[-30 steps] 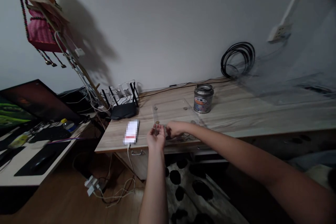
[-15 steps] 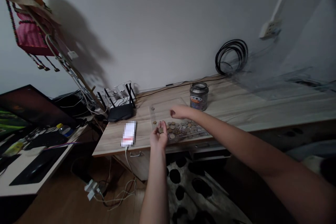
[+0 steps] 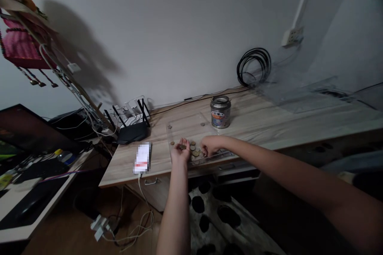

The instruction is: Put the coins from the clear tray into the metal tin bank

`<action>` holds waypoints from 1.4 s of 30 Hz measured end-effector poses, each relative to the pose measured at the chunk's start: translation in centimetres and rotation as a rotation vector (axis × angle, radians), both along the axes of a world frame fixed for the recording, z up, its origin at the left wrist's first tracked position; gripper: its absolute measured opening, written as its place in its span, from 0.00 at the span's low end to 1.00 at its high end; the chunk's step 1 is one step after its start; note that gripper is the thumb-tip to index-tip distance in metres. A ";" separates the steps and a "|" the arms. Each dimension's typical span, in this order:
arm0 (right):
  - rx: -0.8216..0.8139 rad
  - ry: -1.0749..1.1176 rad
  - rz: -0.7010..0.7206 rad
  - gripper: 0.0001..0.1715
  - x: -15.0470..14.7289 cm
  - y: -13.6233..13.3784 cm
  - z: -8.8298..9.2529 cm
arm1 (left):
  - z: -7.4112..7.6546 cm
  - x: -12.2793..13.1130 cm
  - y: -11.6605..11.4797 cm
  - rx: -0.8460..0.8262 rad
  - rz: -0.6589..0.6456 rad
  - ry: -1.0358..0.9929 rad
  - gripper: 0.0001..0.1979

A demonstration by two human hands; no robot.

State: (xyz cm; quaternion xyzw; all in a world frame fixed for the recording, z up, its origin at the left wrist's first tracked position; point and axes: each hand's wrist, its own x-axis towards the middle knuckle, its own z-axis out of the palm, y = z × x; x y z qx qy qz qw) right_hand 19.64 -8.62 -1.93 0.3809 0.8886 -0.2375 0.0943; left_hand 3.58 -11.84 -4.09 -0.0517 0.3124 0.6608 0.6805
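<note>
The right hand point(image 3: 210, 144) points down, fingers bent close together at the loose, dull silver and brass-coloured metal coins point(image 3: 195, 152); whether it pinches one cannot be told. At its nine o'clock, the left hand point(image 3: 180, 153) is palm up, fingers half curled into a cup, with what looks like a coin inside; how many is unclear.

The coins lie in a clear, shallow plastic tray point(image 3: 168, 137), mostly between the hands and partly hidden by the right. As a judgement, the handling is partway: a little is gathered in the left palm, while a cluster remains loose, plus a lone coin point(image 3: 172, 143) at the left hand's ten o'clock. The round grey metal tin with a printed label point(image 3: 220, 118) stands upright at the right hand's one o'clock; its contents do not show. A white-screened phone point(image 3: 142, 158) lies at the left hand's nine o'clock.

Half a second ago the right hand was farther toward twelve o'clock, beyond the cluster; now it is down among the coins, covering more of them. The left hand stays cupped, and the tin has not moved on the desk.
</note>
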 end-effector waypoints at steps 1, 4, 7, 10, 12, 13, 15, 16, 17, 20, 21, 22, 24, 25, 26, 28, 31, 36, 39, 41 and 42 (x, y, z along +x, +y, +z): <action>-0.012 0.004 -0.002 0.11 -0.1 0.1 -0.1 | -0.2 0.0 0.0 0.007 0.003 0.013 0.14; -0.039 0.025 -0.029 0.10 -0.6 0.6 -0.1 | -0.3 -0.2 -0.2 0.033 0.000 0.043 0.12; -0.011 0.121 -0.071 0.10 -1.9 1.1 0.9 | -0.3 -0.2 -0.3 0.047 -0.018 0.036 0.12; 0.079 0.266 -0.134 0.14 -3.4 1.4 2.5 | -0.2 -0.1 -0.4 0.075 -0.036 0.030 0.12; 0.181 0.357 -0.213 0.17 -4.0 1.6 3.2 | 0.1 -0.1 -0.4 0.084 -0.026 0.025 0.12; 0.229 0.383 -0.256 0.18 -4.0 1.6 3.3 | 0.2 -0.1 -0.5 0.081 -0.008 0.024 0.12; 0.277 0.374 -0.309 0.17 -3.6 1.5 2.8 | 0.4 -0.2 -0.5 0.065 0.039 0.024 0.13; 0.262 0.346 -0.306 0.17 -3.2 1.4 2.3 | 0.5 -0.3 -0.6 0.059 0.059 0.026 0.13; 0.236 0.315 -0.290 0.17 -2.7 1.2 1.5 | 0.5 -0.3 -0.7 0.056 0.071 0.026 0.12; 0.131 0.218 -0.165 0.24 -1.4 0.5 -0.8 | 0.4 -0.3 -0.8 0.066 0.067 0.012 0.12; 0.099 0.193 -0.115 0.25 -1.2 0.2 -1.4 | 0.3 -0.3 -0.8 0.070 0.060 0.008 0.12; 0.072 0.172 -0.075 0.23 -1.2 0.0 -1.9 | 0.3 -0.2 -0.8 0.073 0.053 0.003 0.12; 0.034 0.133 -0.031 0.15 -1.3 -0.3 -2.3 | 0.1 -0.1 -0.8 0.080 0.043 0.002 0.12; 0.019 0.110 -0.029 0.12 -1.5 -0.4 -2.2 | 0.0 -0.1 -0.7 0.083 0.041 0.006 0.12; 0.007 0.085 -0.036 0.10 -1.7 -0.6 -2.0 | 0.0 -0.1 -0.7 0.084 0.042 0.011 0.12; -0.022 0.049 -0.055 0.09 -2.1 -0.8 -1.4 | -0.1 -0.1 -0.6 0.083 0.053 0.023 0.12; -0.106 0.038 -0.099 0.15 -2.4 -1.0 -0.3 | -0.2 -0.1 -0.5 0.067 0.084 0.038 0.12; -0.270 0.021 -0.140 0.18 -2.6 -0.9 0.3 | -0.4 -0.1 -0.3 0.033 0.115 0.063 0.11; -0.304 -0.003 -0.150 0.15 -2.4 -0.7 0.3 | -0.5 -0.2 -0.2 0.028 0.110 0.061 0.11; -0.303 0.008 -0.162 0.12 -2.4 -0.5 0.5 | -0.6 -0.2 -0.2 0.027 0.107 0.053 0.11; -0.283 0.032 -0.174 0.10 -2.4 -0.4 0.7 | -0.5 -0.2 -0.2 0.026 0.105 0.047 0.12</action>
